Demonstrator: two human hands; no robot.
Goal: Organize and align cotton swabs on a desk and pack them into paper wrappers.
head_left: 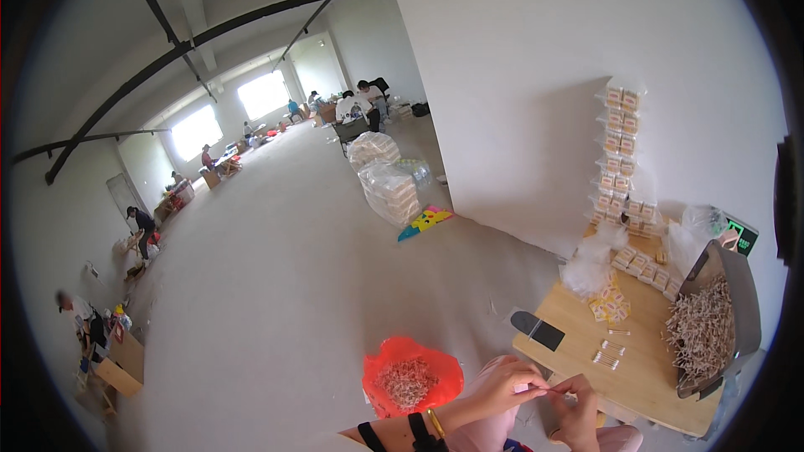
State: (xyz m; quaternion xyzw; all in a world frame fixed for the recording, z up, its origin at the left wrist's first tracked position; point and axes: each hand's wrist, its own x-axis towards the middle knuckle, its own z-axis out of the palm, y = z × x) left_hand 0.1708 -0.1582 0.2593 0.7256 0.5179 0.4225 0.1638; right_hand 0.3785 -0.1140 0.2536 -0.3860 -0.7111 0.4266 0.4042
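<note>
My left hand and my right hand meet at the fingertips in front of the table's near edge. Thumbs and fingers are pinched together; anything between them is too small to make out. A gold bangle and black bands circle my left wrist and forearm. Just beyond the hands, small groups of cotton swabs lie on the wooden table. A grey bin at the right is tipped and spills a heap of cotton swabs. Below left of the table, a red plastic bag holds more swabs.
Yellow printed cards, clear plastic bags and a black flat object lie on the table. A tall stack of packets stands against the wall. Wrapped bundles sit on the floor; several people work farther off.
</note>
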